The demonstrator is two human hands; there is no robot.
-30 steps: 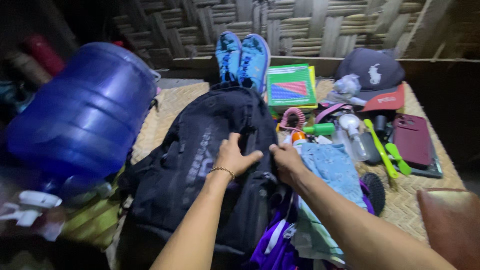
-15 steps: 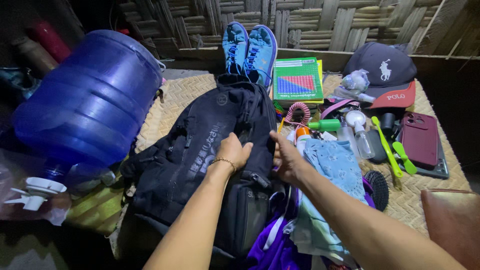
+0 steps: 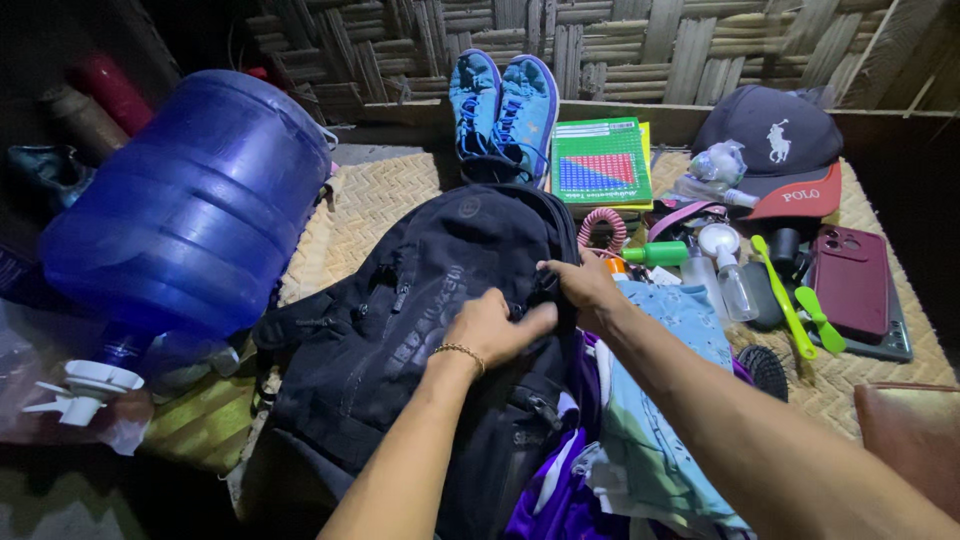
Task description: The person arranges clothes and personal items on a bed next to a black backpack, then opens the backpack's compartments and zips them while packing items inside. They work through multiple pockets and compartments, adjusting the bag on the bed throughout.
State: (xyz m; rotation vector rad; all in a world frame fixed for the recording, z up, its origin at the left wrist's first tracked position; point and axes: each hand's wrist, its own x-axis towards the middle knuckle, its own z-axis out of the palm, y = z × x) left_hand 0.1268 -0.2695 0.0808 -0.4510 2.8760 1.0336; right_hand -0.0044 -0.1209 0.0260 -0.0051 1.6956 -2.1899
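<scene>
A black backpack (image 3: 420, 330) lies flat in the middle of the frame on a woven mat (image 3: 375, 205), its top toward the upper edge. Both hands meet at its right side: the left hand (image 3: 492, 328) rests on the fabric with fingers curled over it, and the right hand (image 3: 585, 290) pinches the bag's edge near a zipper; whether it grips a zipper pull cannot be told. Just right of the backpack lies a pile of folded clothes (image 3: 660, 400), light blue on top and purple below. In the upper left a big blue water jug (image 3: 190, 200) lies on its side, touching the bag's left edge. Above the backpack stands a pair of blue shoes (image 3: 503, 105), with a green book (image 3: 600, 165) beside them. In the upper right sit a dark cap (image 3: 775, 145), a small spray bottle (image 3: 725, 265), a green toothbrush (image 3: 780, 295) and a maroon phone (image 3: 850, 280).
</scene>
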